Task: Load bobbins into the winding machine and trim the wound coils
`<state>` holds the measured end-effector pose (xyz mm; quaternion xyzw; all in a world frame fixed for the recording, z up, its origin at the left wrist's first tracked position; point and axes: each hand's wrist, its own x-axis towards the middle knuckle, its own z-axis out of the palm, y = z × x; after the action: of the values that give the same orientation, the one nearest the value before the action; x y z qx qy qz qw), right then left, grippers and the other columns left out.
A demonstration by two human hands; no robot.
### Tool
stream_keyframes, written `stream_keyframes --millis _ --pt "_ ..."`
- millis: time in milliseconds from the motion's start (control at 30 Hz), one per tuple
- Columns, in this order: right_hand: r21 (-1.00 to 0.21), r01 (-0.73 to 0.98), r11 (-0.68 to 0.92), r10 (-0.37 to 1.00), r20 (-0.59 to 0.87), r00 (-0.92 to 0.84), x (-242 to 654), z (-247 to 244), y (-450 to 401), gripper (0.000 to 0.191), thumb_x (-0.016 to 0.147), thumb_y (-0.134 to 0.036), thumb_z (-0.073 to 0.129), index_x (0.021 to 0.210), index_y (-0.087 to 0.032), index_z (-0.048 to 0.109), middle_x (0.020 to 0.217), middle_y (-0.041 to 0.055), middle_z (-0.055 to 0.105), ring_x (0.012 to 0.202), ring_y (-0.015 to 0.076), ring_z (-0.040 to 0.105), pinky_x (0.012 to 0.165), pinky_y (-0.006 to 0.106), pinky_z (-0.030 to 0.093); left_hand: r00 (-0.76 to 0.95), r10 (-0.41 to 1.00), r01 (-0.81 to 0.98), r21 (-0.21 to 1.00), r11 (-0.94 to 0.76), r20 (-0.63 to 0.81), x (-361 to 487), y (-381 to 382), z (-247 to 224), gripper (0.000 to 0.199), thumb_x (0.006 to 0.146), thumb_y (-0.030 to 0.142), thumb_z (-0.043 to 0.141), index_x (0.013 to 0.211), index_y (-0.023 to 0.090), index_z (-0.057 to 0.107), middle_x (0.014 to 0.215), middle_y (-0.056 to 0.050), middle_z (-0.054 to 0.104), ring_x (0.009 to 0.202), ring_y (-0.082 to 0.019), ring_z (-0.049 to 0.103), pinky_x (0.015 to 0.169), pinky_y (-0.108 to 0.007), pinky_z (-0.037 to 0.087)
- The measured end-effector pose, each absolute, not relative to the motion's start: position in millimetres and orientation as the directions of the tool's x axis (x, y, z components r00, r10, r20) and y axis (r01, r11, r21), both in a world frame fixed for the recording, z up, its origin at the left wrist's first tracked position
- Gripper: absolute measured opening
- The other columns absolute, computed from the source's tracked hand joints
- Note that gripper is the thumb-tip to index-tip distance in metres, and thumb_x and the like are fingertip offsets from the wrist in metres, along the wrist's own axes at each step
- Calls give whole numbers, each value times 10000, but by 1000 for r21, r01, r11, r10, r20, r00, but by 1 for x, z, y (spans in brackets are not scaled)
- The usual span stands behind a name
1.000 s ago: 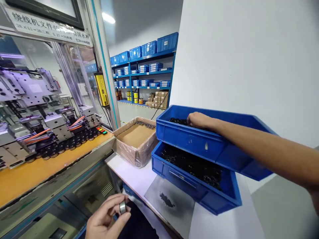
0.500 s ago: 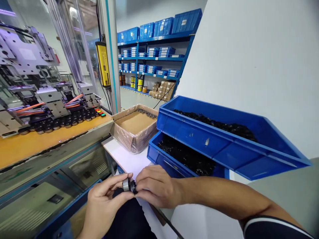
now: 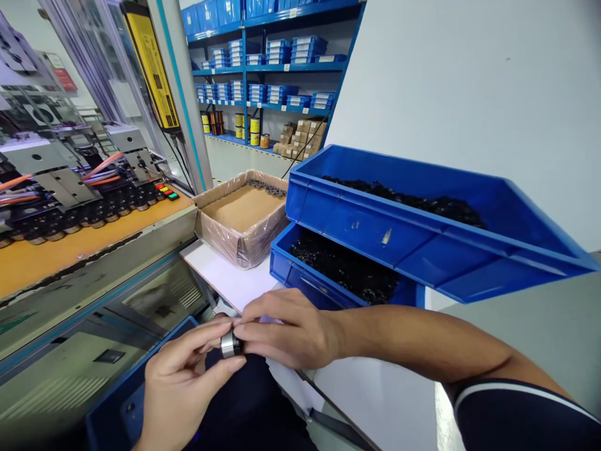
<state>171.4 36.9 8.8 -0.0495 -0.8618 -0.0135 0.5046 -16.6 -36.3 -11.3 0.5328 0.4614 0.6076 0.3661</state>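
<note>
My left hand (image 3: pixel 181 373) pinches a short silvery metal ring (image 3: pixel 227 345) between thumb and fingers, above my lap. On the ring's right side sits a black plastic piece (image 3: pixel 238 346), mostly covered by fingers. My right hand (image 3: pixel 293 329) is closed against that black piece, its fingertips pressing it toward the ring. How deep the piece sits in the ring is hidden.
Right of centre, two stacked blue bins (image 3: pixel 422 241) hold loose black parts. A plastic-wrapped carton (image 3: pixel 239 241) with a few dark parts along its far edge stands on the white table (image 3: pixel 220 272). At left, black-and-metal parts line the machine's orange bench (image 3: pixel 98 241).
The gap at the ring has narrowed: the toothed black piece showed before, and now my right fingers press close over it. The camera view has tilted down and shifted right.
</note>
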Motion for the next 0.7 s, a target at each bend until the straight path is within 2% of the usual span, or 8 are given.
stream_keyframes --millis 133,267,400,500,600,700 --pt "9 81 997 33 862 -506 174 10 37 159 927 -203 660 1000 -62 650 869 91 687 821 116 665 740 216 590 -118 950 95 955 -280 290 -22 -37 -8 392 556 141 909 905 297 822 906 -10 821 867 -253 788 783 -257 639" --pt "69 93 993 -12 858 -514 174 13 37 159 923 -188 659 1001 -50 648 848 84 692 799 129 672 693 227 586 -74 950 86 951 -296 303 -20 -36 -8 448 576 109 901 953 334 810 923 13 817 824 -213 791 759 -199 626" --pt "177 119 977 -98 869 -485 174 19 36 173 959 -175 567 977 -22 644 813 105 690 758 160 671 645 270 592 -138 942 -23 950 -312 306 -5 -42 -8 421 605 76 884 939 320 807 944 19 823 864 -187 786 782 -160 601" --pt "236 145 961 -143 871 -470 174 26 28 218 980 -188 511 972 -16 645 794 113 688 749 176 670 619 289 596 -103 934 -71 934 -351 343 0 -48 0 379 666 78 852 955 316 792 975 13 823 876 -180 785 768 -173 611" --pt "137 137 981 -56 880 -472 172 32 12 165 944 -169 576 995 -28 645 859 126 705 834 185 683 712 294 621 -38 865 106 863 -494 500 -10 -55 19 391 668 154 874 1017 305 782 1011 -8 810 915 -174 772 793 -174 604" --pt "-36 82 996 69 892 -446 166 35 -8 97 923 -114 588 989 -58 632 888 119 710 864 163 684 834 293 621 121 724 320 664 -676 679 -26 -64 44 278 694 201 866 959 249 799 858 -12 791 748 -130 754 705 -137 592"
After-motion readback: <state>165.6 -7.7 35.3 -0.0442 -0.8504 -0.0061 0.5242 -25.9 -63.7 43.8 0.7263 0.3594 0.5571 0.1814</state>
